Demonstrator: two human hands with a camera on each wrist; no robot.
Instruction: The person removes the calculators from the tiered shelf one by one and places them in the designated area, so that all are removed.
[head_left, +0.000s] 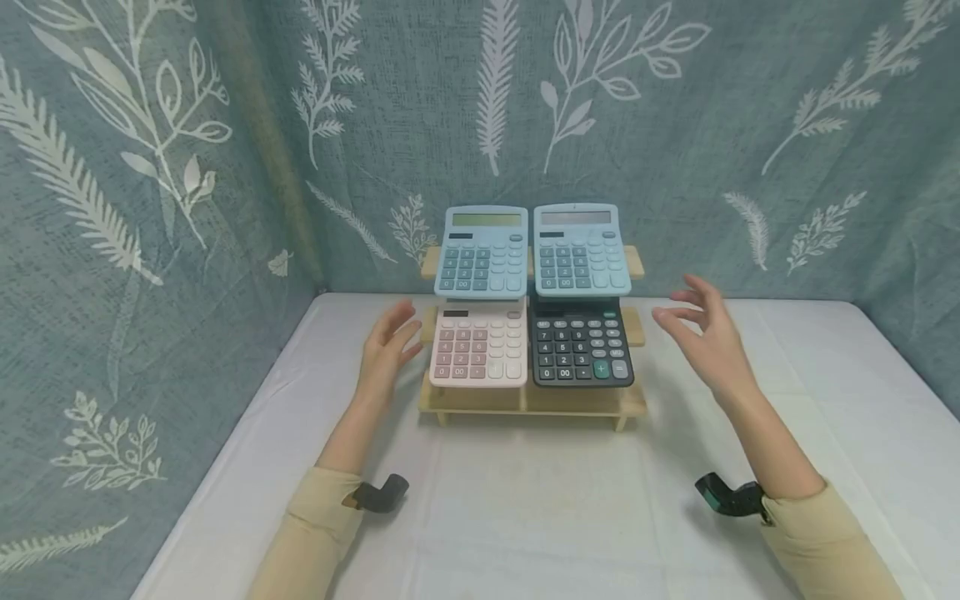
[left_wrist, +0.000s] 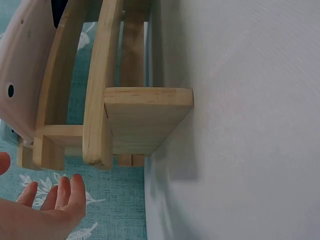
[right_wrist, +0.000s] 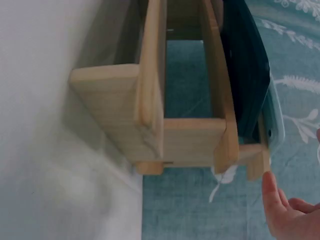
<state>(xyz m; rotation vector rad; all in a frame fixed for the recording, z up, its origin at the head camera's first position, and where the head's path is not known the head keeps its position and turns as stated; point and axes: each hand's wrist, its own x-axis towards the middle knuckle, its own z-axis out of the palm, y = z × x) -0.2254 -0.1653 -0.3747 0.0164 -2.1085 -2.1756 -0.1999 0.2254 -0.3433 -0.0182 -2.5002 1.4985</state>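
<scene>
A tiered wooden rack carries a pink calculator and a black calculator in front, with two light blue calculators, one on the left and one on the right, on the higher tier behind. My left hand hovers just left of the pink calculator, fingers loosely bent, holding nothing. On the other side my right hand is raised right of the rack, thumb and fingers apart with nothing between them. Both wrist views show fingers beside the rack's wooden end pieces.
The rack stands on a white-covered table. A teal curtain with white leaf patterns hangs right behind it and along the left side. Black wrist-worn devices sit at the left sleeve and the right sleeve.
</scene>
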